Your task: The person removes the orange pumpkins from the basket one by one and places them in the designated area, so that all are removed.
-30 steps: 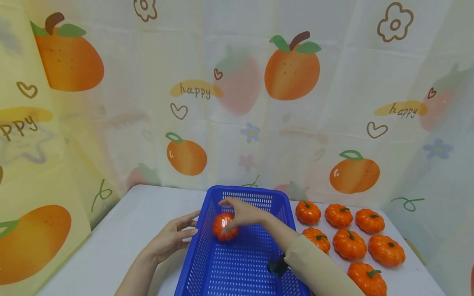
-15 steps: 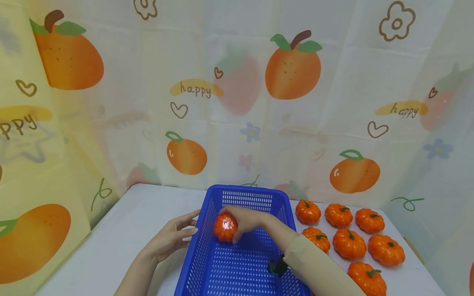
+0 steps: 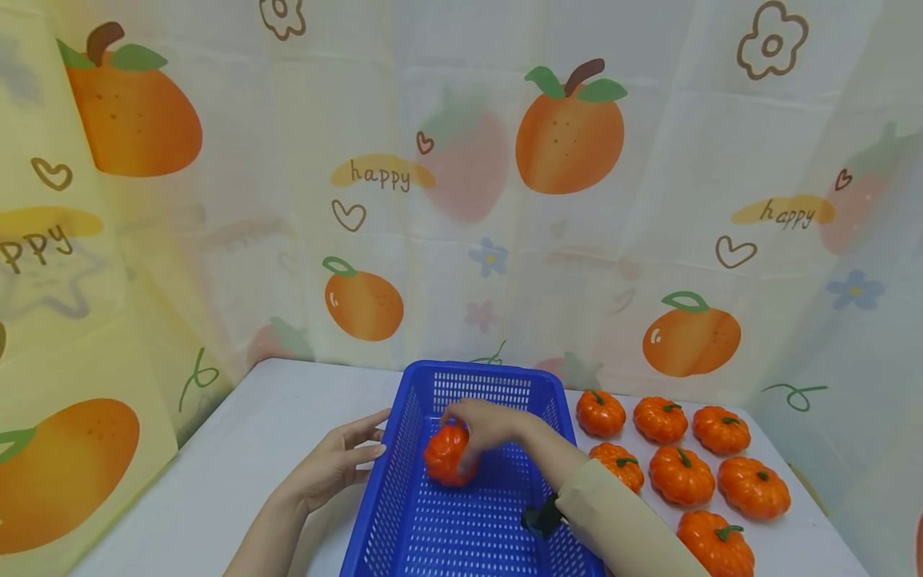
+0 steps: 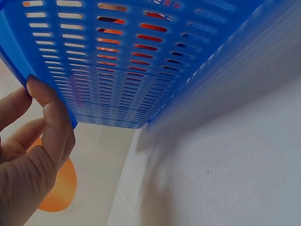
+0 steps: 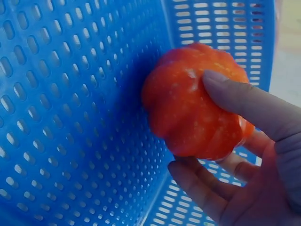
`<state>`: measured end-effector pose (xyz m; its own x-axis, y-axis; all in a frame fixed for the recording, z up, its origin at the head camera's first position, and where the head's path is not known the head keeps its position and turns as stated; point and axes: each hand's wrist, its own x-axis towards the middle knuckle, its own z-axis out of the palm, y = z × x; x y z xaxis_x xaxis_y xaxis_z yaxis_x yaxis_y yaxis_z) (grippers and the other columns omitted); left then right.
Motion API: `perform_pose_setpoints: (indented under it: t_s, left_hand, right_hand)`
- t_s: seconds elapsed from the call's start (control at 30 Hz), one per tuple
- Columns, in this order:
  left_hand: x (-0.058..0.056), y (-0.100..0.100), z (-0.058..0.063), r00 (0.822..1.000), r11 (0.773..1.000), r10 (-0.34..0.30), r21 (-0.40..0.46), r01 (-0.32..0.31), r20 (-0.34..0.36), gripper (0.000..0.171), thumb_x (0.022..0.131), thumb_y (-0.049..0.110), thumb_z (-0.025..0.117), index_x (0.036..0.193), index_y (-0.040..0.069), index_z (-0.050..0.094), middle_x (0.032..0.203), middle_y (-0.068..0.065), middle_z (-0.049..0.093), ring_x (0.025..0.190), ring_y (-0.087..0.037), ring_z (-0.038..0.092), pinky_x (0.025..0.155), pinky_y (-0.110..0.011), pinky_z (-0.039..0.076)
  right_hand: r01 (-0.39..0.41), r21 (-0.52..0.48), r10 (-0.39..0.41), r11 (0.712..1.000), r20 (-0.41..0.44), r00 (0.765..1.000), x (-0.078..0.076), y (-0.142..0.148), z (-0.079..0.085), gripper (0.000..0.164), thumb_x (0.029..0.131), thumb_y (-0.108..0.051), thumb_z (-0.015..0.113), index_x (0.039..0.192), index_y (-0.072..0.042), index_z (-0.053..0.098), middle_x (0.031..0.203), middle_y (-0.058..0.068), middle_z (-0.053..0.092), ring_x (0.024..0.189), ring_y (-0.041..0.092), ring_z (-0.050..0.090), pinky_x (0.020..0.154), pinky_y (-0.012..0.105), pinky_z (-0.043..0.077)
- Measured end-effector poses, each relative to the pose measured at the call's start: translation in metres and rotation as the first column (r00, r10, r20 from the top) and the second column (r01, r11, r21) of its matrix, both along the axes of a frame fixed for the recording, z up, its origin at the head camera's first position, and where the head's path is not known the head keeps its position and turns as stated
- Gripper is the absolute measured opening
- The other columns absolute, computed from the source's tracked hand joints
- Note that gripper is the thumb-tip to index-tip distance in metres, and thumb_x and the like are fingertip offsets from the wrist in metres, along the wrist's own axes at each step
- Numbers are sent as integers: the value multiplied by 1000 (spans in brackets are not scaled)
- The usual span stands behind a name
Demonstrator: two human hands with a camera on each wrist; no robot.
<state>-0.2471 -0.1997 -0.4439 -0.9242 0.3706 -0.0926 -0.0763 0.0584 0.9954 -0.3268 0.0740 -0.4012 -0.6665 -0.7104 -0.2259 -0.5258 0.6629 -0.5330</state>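
Note:
A blue perforated plastic basket [image 3: 461,529] stands on the white table, with one small orange-red pumpkin [image 3: 447,455] inside towards its left far part. My right hand [image 3: 492,425] reaches in and grips that pumpkin, thumb on one side and fingers on the other. In the right wrist view the ribbed, glossy pumpkin [image 5: 195,103] is tilted, close to the basket's bottom. Outside the basket, my left hand [image 3: 335,457] touches the left rim with relaxed fingers. The left wrist view shows its fingertips right at the basket's rim [image 4: 19,70], and red shows through the slots.
Several orange pumpkins with green stems, such as this pumpkin [image 3: 681,477], sit in rows on the table [image 3: 216,465] to the right of the basket. A fruit-patterned curtain [image 3: 461,200] hangs behind and along the left. A dark object [image 3: 541,519] shows by my right wrist.
My right hand has closed around the pumpkin in the basket and shifted it slightly right and nearer, tilting it. The left hand stays at the rim.

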Motion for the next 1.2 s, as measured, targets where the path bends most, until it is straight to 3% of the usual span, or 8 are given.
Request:
perform_pose_setpoints:
  t_s: [0.13,0.3,0.57,0.73,0.93,1.03,1.2]
  left_hand:
    - [-1,1,0,1000,1000,14,-6,-14,10,70,96,20,62,156,8,27,120,-9,51,101,-17,62,87,-34,57]
    - [-1,1,-1,1000,1000,12,-13,-12,4,71,96,21,62,156,8,27,120,-8,51,100,-16,63,86,-33,58]
    - [0,0,1,1000,1000,6,-11,-6,6,70,97,21,61,156,8,26,120,-8,50,98,-15,63,85,-31,57]
    - [0,1,1,1000,1000,6,-13,-5,9,70,97,21,61,156,8,26,120,-8,50,99,-15,63,88,-33,58]
    - [0,0,2,1000,1000,-6,-10,6,-2,71,97,20,60,157,7,24,121,-9,51,100,-15,62,88,-32,58]
    - [1,0,3,1000,1000,-8,-4,8,-3,71,98,20,60,157,6,23,121,-10,51,100,-15,62,87,-31,58]
    - [2,1,4,1000,1000,-11,2,11,-5,72,97,19,60,157,6,23,121,-10,50,99,-15,62,86,-30,57]
  right_hand:
    - [-11,-45,12,999,7,1000,-1,2,4,54,66,-19,89,114,-19,64,116,1,62,105,15,58,91,33,55]
    - [25,-152,-7,988,116,993,-3,5,9,55,70,-16,87,116,-25,59,122,4,64,108,20,60,93,43,55]
    - [46,-304,2,952,158,987,-7,11,16,54,72,-16,86,118,-25,58,125,5,61,111,22,60,94,43,56]
    - [92,-436,36,895,276,961,-7,15,23,59,77,-14,82,128,-24,54,130,8,60,113,24,62,89,43,58]
    - [192,-570,121,799,464,878,-9,20,30,65,85,-1,72,138,-23,41,141,18,49,115,31,65,85,53,58]
    - [206,-633,172,746,483,859,-11,24,34,65,85,8,67,135,-24,40,142,16,45,116,28,63,87,50,58]
    - [196,-735,250,649,450,858,-14,30,41,67,81,19,61,126,-27,44,136,7,49,114,24,62,92,37,58]
